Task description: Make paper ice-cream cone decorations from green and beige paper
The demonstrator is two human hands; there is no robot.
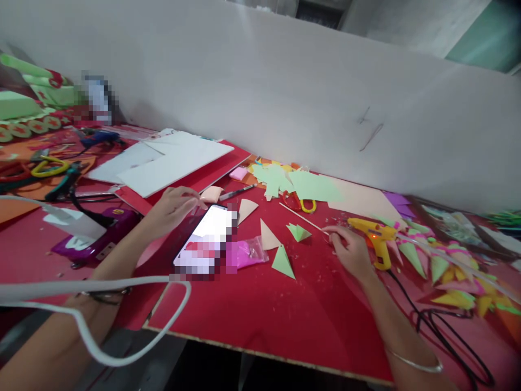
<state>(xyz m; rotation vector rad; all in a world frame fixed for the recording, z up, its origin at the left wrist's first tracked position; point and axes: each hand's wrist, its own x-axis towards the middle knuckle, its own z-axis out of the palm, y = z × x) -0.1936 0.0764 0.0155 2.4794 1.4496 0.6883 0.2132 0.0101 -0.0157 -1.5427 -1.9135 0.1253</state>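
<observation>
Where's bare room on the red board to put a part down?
Near strip of the red board, bordered by the white cable, phone, pink packet, green paper triangle and right forearm; largely bare. Crowded: back, with green sheets and scissors; right side, around the glue gun and paper cones.

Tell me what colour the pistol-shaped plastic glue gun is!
The glue gun is yellow, as the head view shows.

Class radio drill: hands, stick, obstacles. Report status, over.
Right hand holds thin stick by one end. Left hand beside curled peach paper. Phone between hands; yellow glue gun close by right hand, red light lit.
</observation>
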